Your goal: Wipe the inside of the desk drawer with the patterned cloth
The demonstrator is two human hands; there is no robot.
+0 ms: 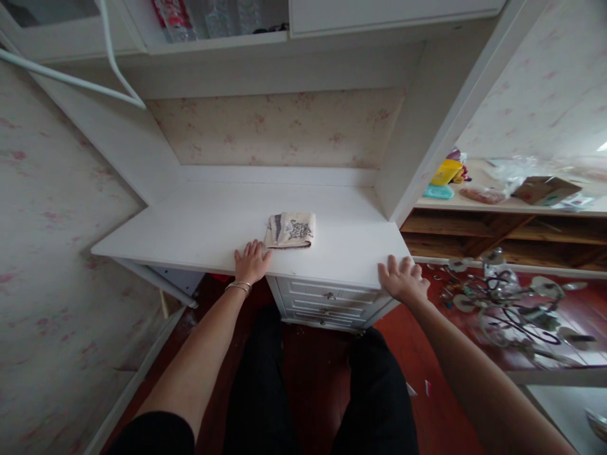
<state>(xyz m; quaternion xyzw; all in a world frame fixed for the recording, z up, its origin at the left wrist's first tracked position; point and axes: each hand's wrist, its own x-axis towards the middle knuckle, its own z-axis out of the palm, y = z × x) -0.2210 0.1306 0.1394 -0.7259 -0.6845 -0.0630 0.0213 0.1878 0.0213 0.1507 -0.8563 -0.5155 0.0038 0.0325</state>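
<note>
A folded cloth (294,230), cream with dark printing, lies on the white desk (222,215) near its front edge. My left hand (251,261) rests on the desk edge just left of the cloth, fingers stretched out and holding nothing; a bracelet circles the wrist. Over at the desk's right front corner, my right hand (403,277) lies with its fingers spread on the top, also holding nothing. Beneath the desk, between my two hands, stands a white drawer unit (327,301) with its drawers closed.
An overhead shelf (218,45) holds plastic bottles. A white curved tube (71,79) juts in at upper left. On the right, a chandelier (512,303) lies on the red floor before a low wooden shelf unit (455,222) topped with a cardboard box (545,189) and plastic bags.
</note>
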